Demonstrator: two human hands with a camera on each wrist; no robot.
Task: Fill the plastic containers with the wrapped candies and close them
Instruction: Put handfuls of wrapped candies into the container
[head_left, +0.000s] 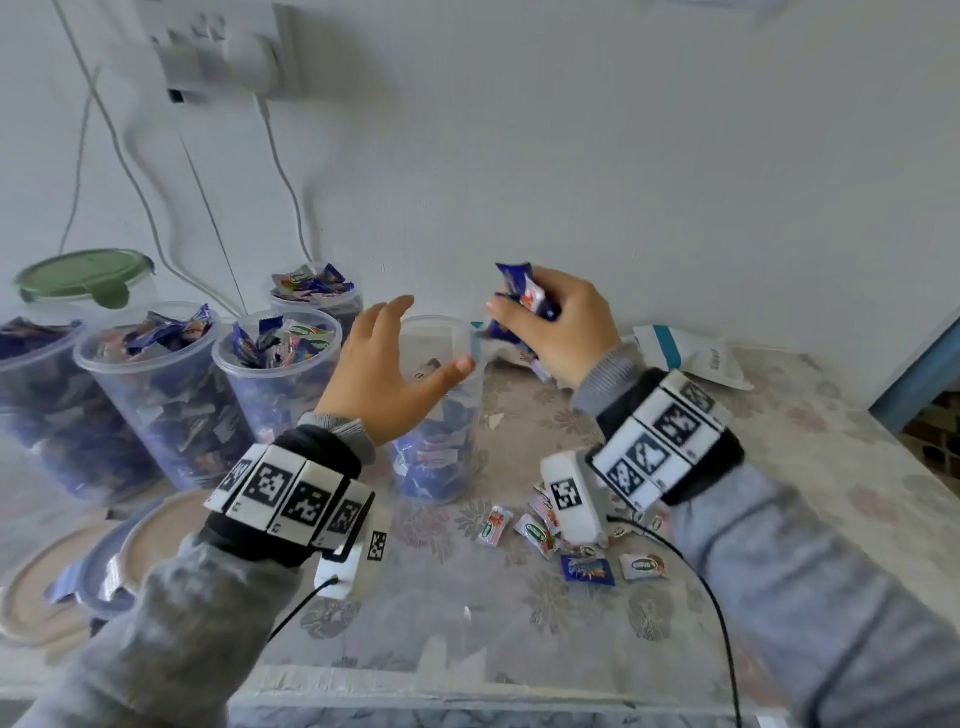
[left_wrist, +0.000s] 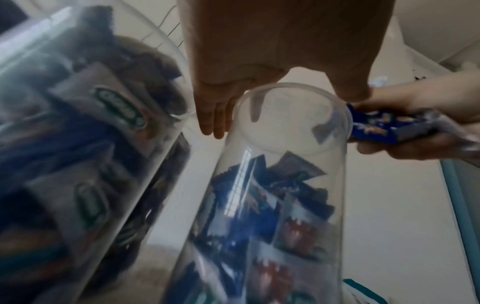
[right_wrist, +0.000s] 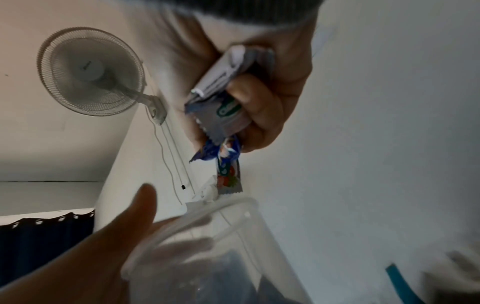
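- Clear container (head_left: 441, 410) stands mid-table, about a third full, lid off, w/ filled containers (head_left: 156, 389) close on its left.
- Right hand (head_left: 558, 325) clutches a bunch of wrapped candies (head_left: 524, 296) just beside and above the rim (one wrapper dangles low in the wrist view).
- Risk: a loose one slips out and falls outside the mouth.
- Left hand (head_left: 387, 364) is spread wide at the rim, thumb touching or nearly so; no real grip.
- Risk: a bump could tip the tall, light container.
- Loose candies (head_left: 566, 540) lie near the table's front; a sleeve could sweep them off.
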